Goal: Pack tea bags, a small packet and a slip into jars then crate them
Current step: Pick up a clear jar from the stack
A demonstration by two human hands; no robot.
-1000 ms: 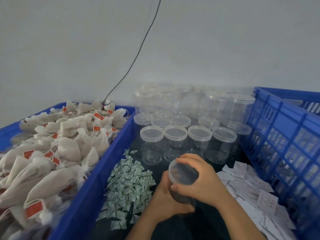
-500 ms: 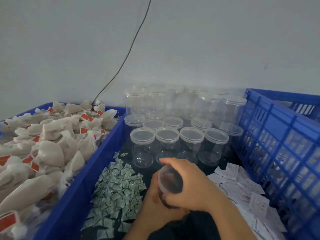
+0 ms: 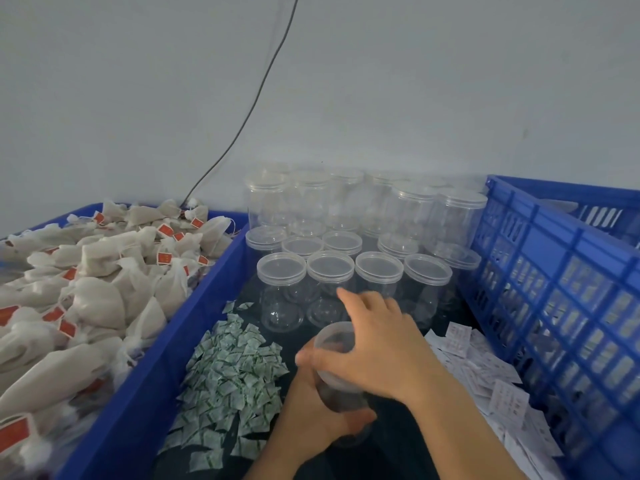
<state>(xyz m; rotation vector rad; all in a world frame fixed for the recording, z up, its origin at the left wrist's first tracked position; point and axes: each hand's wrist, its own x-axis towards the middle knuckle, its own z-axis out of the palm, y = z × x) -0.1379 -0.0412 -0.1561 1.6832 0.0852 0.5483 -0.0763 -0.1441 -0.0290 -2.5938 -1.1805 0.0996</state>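
Fingers [image 3: 349,299] of the right hand [image 3: 381,355] are spread over the lid [image 3: 332,336] of a clear plastic jar [image 3: 341,400]. The thumb is hooked on the rim while the index finger sticks out forward. The left hand [image 3: 311,407] is wrapped round the body from below, so the jar is held off the dark table [image 3: 398,448], tipped towards the person, between the two blue crates. The left crate [image 3: 145,393] is heaped with tea bags [image 3: 100,299], soft cloth pouches with red tags. They look light and squashy, and I'd pick them up by the pouch, since the strings would likely tangle. The right crate [image 3: 554,271] has lattice walls, and I can't see much of what is inside it. Behind the hands the empty jars [image 3: 332,268] stand stacked and capped. They are thin-walled and surely light, so a nudge could topple a column. The held jar would be smooth and a bit slippery, and it may flex if squeezed. A full wrap low on the body and a grip round the lid's edge looks the right hold for turning it. Paper slips [image 3: 485,375] lie fanned beside the right crate, flat and fiddly to lift singly. The small green-printed packets [image 3: 232,368] by the left crate want a fingertip pinch.
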